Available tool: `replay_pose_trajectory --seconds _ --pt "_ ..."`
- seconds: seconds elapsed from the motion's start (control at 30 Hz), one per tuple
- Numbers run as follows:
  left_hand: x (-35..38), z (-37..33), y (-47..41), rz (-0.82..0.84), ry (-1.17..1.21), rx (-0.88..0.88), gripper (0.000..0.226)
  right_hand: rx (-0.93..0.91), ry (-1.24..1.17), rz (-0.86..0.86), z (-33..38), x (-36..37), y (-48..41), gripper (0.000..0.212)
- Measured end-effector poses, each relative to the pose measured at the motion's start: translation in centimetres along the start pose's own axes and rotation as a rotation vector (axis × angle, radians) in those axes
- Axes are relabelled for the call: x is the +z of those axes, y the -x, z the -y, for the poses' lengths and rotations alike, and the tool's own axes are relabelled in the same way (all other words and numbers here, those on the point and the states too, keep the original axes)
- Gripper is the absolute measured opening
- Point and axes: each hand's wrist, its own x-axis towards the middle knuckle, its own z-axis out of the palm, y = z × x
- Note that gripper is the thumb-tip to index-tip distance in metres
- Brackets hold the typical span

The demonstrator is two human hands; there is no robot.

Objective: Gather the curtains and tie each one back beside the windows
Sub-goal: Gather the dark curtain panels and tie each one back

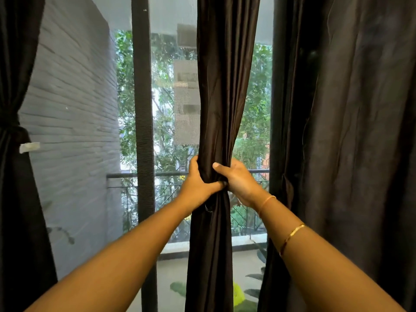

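A dark brown curtain (219, 97) hangs in the middle of the window, bunched into a narrow column. My left hand (199, 182) grips it from the left at waist height, thumb across the front. My right hand (237, 179) grips the same bunch from the right, thumb over the folds. The two hands meet around the gathered cloth. At the far left, another dark curtain (13, 176) is cinched by a tie (12, 129). A third dark curtain (351, 143) hangs loose and wide on the right.
A dark vertical window frame post (144, 131) stands left of the held curtain. Behind the mesh screen are a balcony railing (126, 175), a grey brick wall (72, 109) and green trees. A white tag (29, 147) sticks out beside the left curtain.
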Motion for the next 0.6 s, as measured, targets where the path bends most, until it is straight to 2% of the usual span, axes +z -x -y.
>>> replay_pose_trajectory --seconds 0.07,0.1,0.13,0.23,0.3,0.37,0.5,0.6 --pt "-0.4 0.5 -0.4 0.020 0.012 0.010 0.059 0.037 0.062 0.049 0.1 -0.7 -0.1 0.018" --pt "-0.5 0.8 -0.6 0.030 0.012 0.016 0.055 0.051 0.068 0.020 0.2 -1.1 -0.2 0.017" --pt "-0.7 1.1 -0.8 0.035 0.004 0.020 0.053 0.057 0.024 -0.053 0.2 -1.5 -0.5 0.021" --pt "-1.0 1.8 -1.6 0.061 0.001 0.001 0.055 0.036 -0.184 -0.420 -0.5 -2.7 -1.8 0.025" --pt "-1.1 2.4 -2.2 0.088 0.024 -0.026 0.056 0.021 -0.086 -0.539 -1.7 -3.3 -2.7 0.020" --pt "-1.1 2.9 -2.8 0.109 0.036 -0.042 0.056 0.044 0.017 -0.456 -2.6 -3.3 -3.1 0.022" --pt "-1.2 3.4 -3.7 0.159 0.044 -0.060 0.056 0.151 -0.012 -0.083 -2.7 -2.0 -3.3 0.023" --pt "-1.8 3.6 -4.1 0.205 0.085 -0.113 0.055 0.208 -0.044 0.015 -2.6 -2.0 -3.6 0.028"
